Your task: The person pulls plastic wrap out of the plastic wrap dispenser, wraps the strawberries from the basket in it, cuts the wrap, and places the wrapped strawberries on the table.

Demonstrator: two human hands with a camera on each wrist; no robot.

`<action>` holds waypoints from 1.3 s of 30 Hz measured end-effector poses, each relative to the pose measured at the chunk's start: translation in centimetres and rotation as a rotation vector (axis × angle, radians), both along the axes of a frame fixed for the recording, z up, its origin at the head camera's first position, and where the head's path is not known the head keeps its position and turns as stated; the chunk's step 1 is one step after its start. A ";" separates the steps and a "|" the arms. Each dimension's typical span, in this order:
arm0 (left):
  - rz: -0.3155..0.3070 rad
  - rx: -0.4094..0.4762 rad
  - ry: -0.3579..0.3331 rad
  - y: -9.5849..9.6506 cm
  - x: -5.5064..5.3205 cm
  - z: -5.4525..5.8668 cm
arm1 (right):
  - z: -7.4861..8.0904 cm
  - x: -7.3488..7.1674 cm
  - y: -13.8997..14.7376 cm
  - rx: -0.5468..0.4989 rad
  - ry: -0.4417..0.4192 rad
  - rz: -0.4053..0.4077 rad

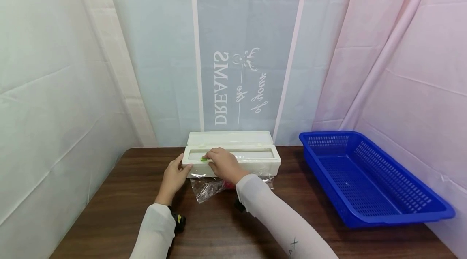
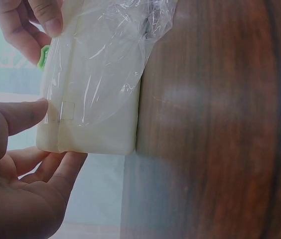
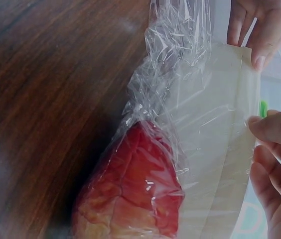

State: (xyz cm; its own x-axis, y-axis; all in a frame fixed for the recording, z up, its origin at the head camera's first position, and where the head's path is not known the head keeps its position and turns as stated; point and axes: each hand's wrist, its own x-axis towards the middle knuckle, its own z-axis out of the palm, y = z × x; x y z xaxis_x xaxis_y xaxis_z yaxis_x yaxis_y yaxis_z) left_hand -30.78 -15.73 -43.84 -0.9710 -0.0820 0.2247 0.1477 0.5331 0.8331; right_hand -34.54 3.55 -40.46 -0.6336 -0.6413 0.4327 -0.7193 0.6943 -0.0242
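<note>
A white cling film dispenser box [image 1: 271,166] stands at the back of the table, its lid [image 1: 230,138] raised. My left hand [image 1: 174,178] grips the box's left end, thumb on the front edge and fingers round the end. With the thumb and fingers of my right hand [image 1: 224,165], I pinch a small green slide cutter [image 1: 203,159] on the box's top edge, left of the middle. Clear cling film [image 1: 204,191] hangs over the front onto the table. Under film, a red and yellowish rounded item [image 3: 135,189] lies against the box front; my right arm mostly covers it in the head view.
On the right of the brown wooden table [image 1: 120,206] sits a blue perforated plastic basket [image 1: 328,174]. A fabric backdrop [image 1: 248,28] with mirrored lettering hangs right behind the box. Pale cloth walls [image 1: 47,68] enclose both sides.
</note>
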 end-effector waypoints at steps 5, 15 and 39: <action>0.004 -0.008 0.008 0.0 0.1 0.1 | 0.0 -0.3 0.0 0.008 -0.007 0.019; 0.012 -0.026 0.006 0.0 0.1 0.1 | 0.3 0.2 -0.3 0.042 -0.046 0.026; -0.006 -0.008 0.019 -0.1 0.0 0.1 | 1.4 0.3 -1.8 -0.019 -0.102 -0.035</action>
